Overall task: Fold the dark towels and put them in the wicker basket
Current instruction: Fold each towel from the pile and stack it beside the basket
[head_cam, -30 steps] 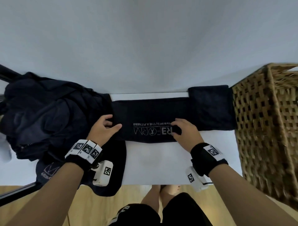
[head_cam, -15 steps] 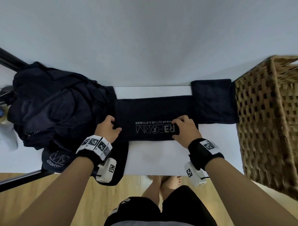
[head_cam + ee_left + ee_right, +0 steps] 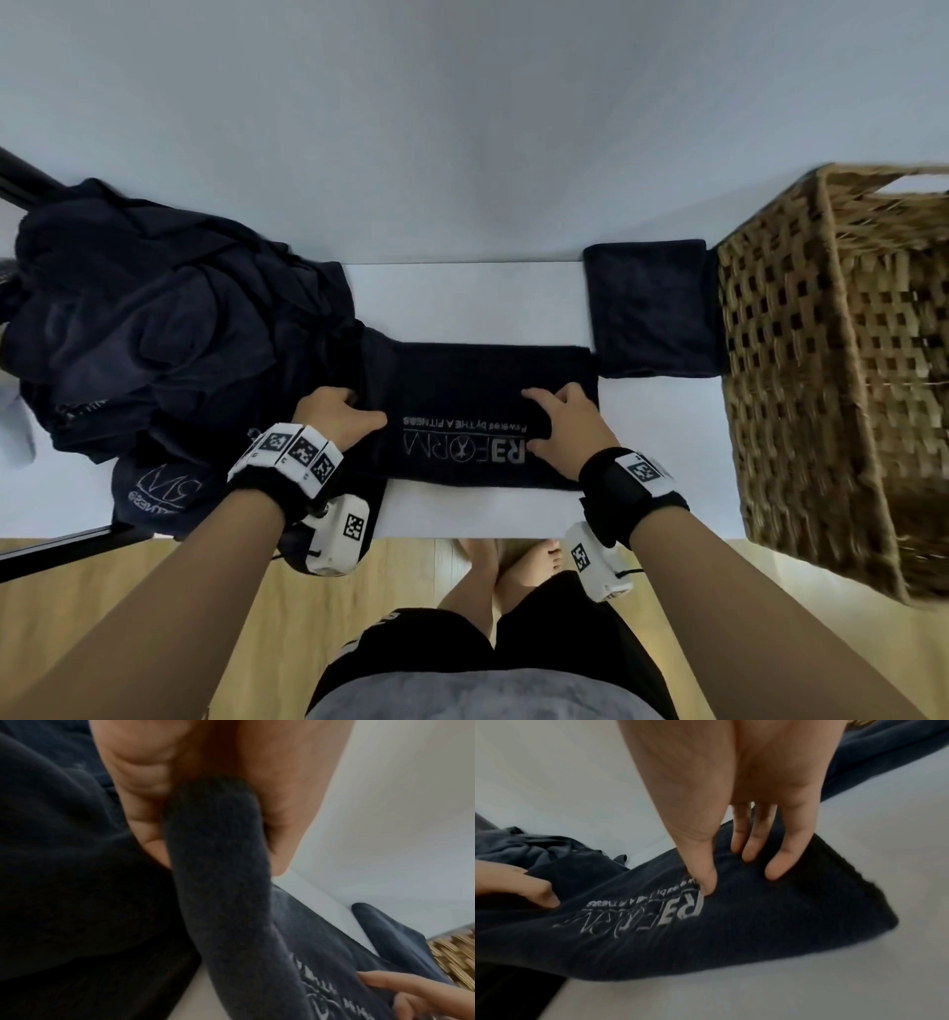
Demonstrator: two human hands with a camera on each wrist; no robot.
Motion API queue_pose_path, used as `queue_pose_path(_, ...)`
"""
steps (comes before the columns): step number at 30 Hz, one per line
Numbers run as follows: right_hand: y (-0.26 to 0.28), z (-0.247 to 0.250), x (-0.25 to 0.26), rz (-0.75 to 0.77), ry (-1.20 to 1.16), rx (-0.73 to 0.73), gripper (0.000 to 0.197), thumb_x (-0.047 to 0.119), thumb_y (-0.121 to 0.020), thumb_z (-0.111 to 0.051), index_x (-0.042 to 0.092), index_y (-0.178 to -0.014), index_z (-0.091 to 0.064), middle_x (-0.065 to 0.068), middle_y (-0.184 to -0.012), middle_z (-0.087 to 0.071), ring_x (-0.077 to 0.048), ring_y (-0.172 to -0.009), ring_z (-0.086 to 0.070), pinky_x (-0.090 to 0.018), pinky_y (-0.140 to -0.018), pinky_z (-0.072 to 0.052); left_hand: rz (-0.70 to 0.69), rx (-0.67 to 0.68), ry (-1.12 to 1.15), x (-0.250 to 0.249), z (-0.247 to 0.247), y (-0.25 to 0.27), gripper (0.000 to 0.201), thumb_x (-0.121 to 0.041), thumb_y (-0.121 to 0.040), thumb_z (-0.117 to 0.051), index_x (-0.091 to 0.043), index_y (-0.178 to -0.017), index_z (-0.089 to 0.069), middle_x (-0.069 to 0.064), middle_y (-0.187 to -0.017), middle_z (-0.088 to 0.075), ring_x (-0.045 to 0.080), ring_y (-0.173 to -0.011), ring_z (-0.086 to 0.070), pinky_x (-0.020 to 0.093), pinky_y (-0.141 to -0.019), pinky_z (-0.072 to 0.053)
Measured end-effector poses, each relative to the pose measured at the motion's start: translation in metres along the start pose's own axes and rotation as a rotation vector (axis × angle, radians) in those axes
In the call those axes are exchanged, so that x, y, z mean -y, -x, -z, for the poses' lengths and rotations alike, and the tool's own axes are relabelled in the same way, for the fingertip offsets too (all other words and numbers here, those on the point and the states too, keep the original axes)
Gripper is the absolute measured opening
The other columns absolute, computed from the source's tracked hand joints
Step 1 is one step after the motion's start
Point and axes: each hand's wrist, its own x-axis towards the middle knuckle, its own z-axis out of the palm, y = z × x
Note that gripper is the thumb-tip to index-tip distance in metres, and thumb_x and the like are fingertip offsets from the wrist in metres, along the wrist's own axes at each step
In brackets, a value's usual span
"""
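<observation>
A dark towel (image 3: 477,390) with white "R3FORM" lettering lies folded into a long strip across the middle of the white table (image 3: 462,298). My left hand (image 3: 359,411) grips its left end; the left wrist view shows the fold (image 3: 218,872) pinched between thumb and fingers (image 3: 138,807). My right hand (image 3: 539,416) presses on the strip's right part beside the lettering, with thumb and straight fingers (image 3: 775,866) pushing into the cloth (image 3: 795,912). A folded dark towel (image 3: 652,308) lies at the back right, against the wicker basket (image 3: 832,360).
A heap of unfolded dark towels (image 3: 154,334) covers the table's left side, one with a white logo hanging over the front edge (image 3: 159,493). A wall runs along the table's far edge. A black frame bar (image 3: 51,550) sits at the lower left.
The lettered towel has slid toward the table's front edge, off the folded towel at the back right. My left hand has closed on its left end; my right hand stays on it.
</observation>
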Motion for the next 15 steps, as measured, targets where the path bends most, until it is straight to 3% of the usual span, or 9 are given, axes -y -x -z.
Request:
queue_pose_path(3,0.008,-0.008,-0.002,0.036,-0.138,0.089,0.065,0.025,-0.087,-0.07,0.034,-0.145,-0.042,-0.003,-0.123,-0.041,-0.017,-0.1,-0.051,-0.024,-0.091,-0.045,0.004,0.035,-0.005,0.013,0.0,0.008,0.035,-0.027,-0.076,-0.075,-0.012,-0.102,-0.058,-0.003,-0.088,-0.06,0.011,-0.075,-0.056,0.023,-0.059,-0.041)
queue_pose_path(6,0.008,-0.006,-0.008,-0.022,-0.279,-0.051,0.061,0.018,-0.088,-0.065,0.025,-0.144,-0.043,-0.001,-0.107,-0.056,-0.012,-0.089,-0.052,-0.02,-0.082,-0.04,-0.047,0.055,0.098,0.016,0.0,0.015,0.053,-0.02,-0.076,-0.076,-0.018,-0.123,-0.05,-0.004,-0.101,-0.059,0.016,-0.091,-0.058,0.029,-0.078,-0.047)
queue_pose_path(8,0.008,-0.001,-0.014,-0.129,-0.366,-0.141,0.062,0.014,-0.089,-0.062,0.019,-0.146,-0.038,0.005,-0.09,-0.058,-0.013,-0.085,-0.053,-0.022,-0.079,-0.04,-0.118,0.065,0.151,0.009,0.001,0.019,0.051,-0.015,-0.078,-0.073,-0.017,-0.125,-0.054,0.001,-0.111,-0.063,0.021,-0.101,-0.059,0.033,-0.089,-0.048)
queue_pose_path(12,0.014,0.005,-0.021,-0.17,-0.428,-0.053,0.071,0.017,-0.09,-0.063,0.021,-0.152,-0.027,0.004,-0.1,-0.058,-0.016,-0.095,-0.056,-0.025,-0.086,-0.044,-0.254,0.013,0.161,-0.02,-0.009,0.039,0.035,-0.022,-0.085,-0.067,-0.02,-0.12,-0.059,-0.005,-0.103,-0.063,0.014,-0.095,-0.058,0.025,-0.082,-0.043)
queue_pose_path(15,0.018,0.01,-0.016,-0.185,-0.49,-0.027,0.06,0.028,-0.097,-0.056,0.022,-0.151,-0.031,0.001,-0.112,-0.06,-0.018,-0.107,-0.057,-0.028,-0.095,-0.044,-0.356,-0.022,0.142,-0.049,-0.03,0.062,0.023,-0.024,-0.089,-0.063,-0.021,-0.11,-0.057,-0.009,-0.089,-0.06,0.014,-0.088,-0.059,0.019,-0.072,-0.042)
